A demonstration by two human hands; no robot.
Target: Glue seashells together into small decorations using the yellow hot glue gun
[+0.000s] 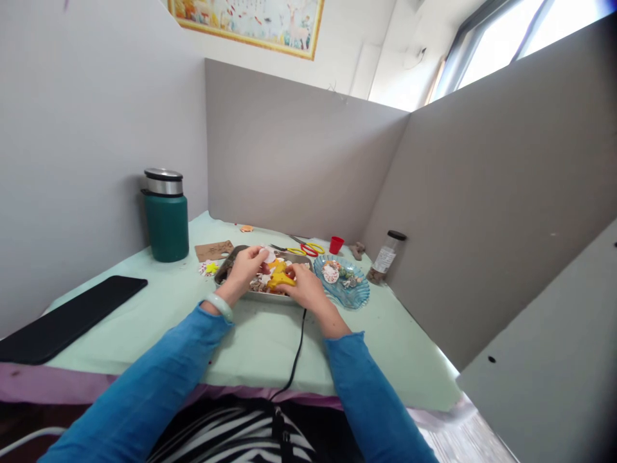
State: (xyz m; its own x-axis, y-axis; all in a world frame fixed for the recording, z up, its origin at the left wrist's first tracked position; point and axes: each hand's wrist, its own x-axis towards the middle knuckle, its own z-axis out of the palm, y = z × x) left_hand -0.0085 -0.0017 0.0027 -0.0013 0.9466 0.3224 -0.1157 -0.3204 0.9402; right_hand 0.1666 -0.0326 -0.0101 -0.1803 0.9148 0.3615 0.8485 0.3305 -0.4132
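Observation:
My left hand (248, 267) pinches a thin whitish round disc (268, 255) over the metal tray (260, 296). My right hand (307, 284) is closed around a yellow glue gun (279, 276), held low over the same tray. A black cord (297, 354) runs from below my right hand down past the table's front edge. Shell-like bits and small pale pieces lie in the tray, partly hidden by both hands. To the right of my right hand sits a blue scalloped glass dish (354, 297) holding a speckled round disc (330, 272) and several small bits.
Yellow- and red-handled scissors (311, 248) lie behind the tray, near a red cup (336, 244). A black-lidded jar (385, 258) leans at the right. A green flask (166, 218), brown card (213, 251) and black mat (72, 315) are on the left. Grey partitions (303, 154) enclose the table.

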